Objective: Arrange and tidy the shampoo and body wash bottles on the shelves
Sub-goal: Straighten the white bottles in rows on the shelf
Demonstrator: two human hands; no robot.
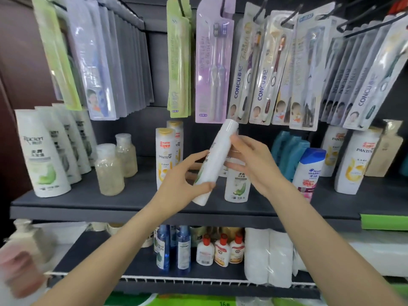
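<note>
Blurred pink-capped bottle (21, 272) cut by left edge; Pantene bottle (164, 157) partly behind left hand (183, 182)

bare shelf (141, 193) gap between clear bottles (109, 171) and pantene bottle (164, 159).

I'm seeing bright, even light, with glare shining off the hanging toothbrush packs (262, 69). The wide lens is bending the dark shelf (110, 206) at the edges, and the blurred bottle (19, 268) at lower left is smearing out of focus.
</note>
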